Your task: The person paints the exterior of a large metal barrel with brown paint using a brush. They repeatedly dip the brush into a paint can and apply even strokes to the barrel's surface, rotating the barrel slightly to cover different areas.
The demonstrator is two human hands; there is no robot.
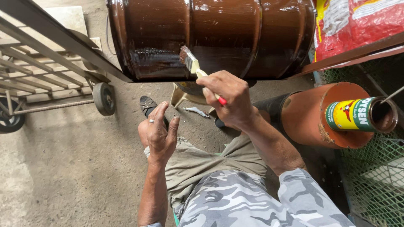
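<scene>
My right hand (229, 98) grips a paintbrush (194, 67) with a cream and red handle. Its bristles press against the lower side of a large brown metal drum (235, 29) lying on its side, glossy with wet paint. My left hand (158, 132) hangs free above my knee, fingers loosely curled, a ring on one finger, holding nothing. I sit low in front of the drum, with grey camouflage sleeves and khaki shorts.
An open paint can (362, 114) with a yellow and green label lies on an orange-brown cylinder (311, 117) at the right, over green wire mesh (374, 176). A wheeled metal cart (103, 98) stands at the left. A red sack (357, 21) sits top right. Sandal (147, 105) on concrete floor.
</scene>
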